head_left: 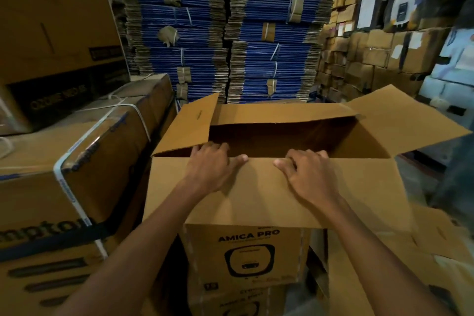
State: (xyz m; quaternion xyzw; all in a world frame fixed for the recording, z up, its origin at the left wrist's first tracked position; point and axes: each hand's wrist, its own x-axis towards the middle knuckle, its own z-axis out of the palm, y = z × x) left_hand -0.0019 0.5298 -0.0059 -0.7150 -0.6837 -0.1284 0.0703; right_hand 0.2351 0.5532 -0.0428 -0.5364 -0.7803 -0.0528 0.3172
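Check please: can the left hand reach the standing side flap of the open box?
Probably yes. The left hand grips the near flap right beside that side flap, with nothing between them.

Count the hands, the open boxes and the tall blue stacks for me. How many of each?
Hands: 2, the left hand and the right hand, both gripping the box's near edge
Open box: 1
Tall blue stacks: 2, the left blue stack and the right blue stack
Total: 5

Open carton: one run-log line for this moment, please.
left hand: grips near flap | right hand: grips near flap | carton: open, upright
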